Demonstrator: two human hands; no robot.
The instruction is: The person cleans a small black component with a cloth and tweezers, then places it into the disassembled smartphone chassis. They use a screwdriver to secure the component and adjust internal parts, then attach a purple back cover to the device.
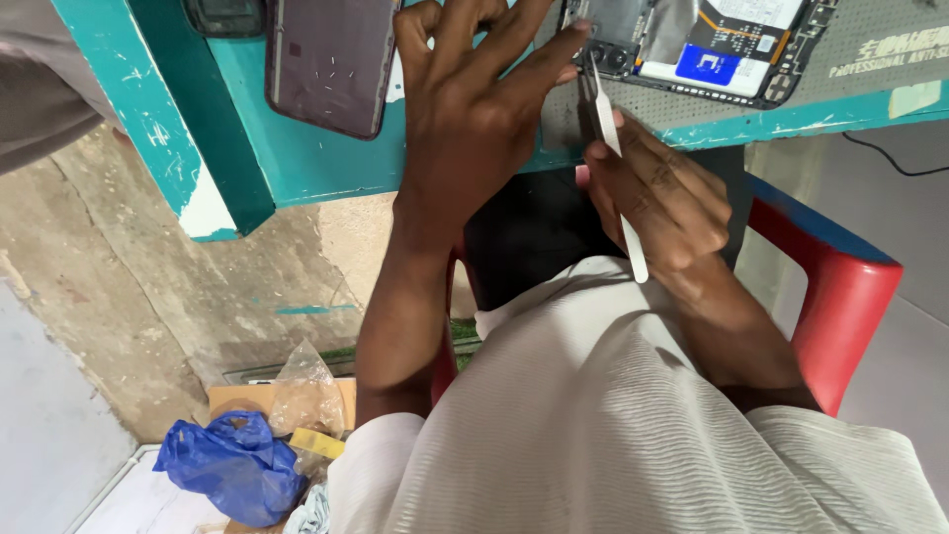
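An opened phone (712, 49) with its back removed lies on a grey mat (870, 59) at the top right, showing its battery and a blue label. My right hand (657, 193) grips metal tweezers (605, 124), whose tips point at the phone's upper left corner by the camera module. My left hand (474, 109) is spread above the table edge, with a fingertip resting on that same corner of the phone. A dark phone back cover (331, 59) lies to the left on the teal table (297, 158).
A red plastic chair (840, 297) is under me at right. On the floor at lower left lie a blue plastic bag (237, 465), a clear bag and cardboard. A black cable (890, 158) runs along the floor at right.
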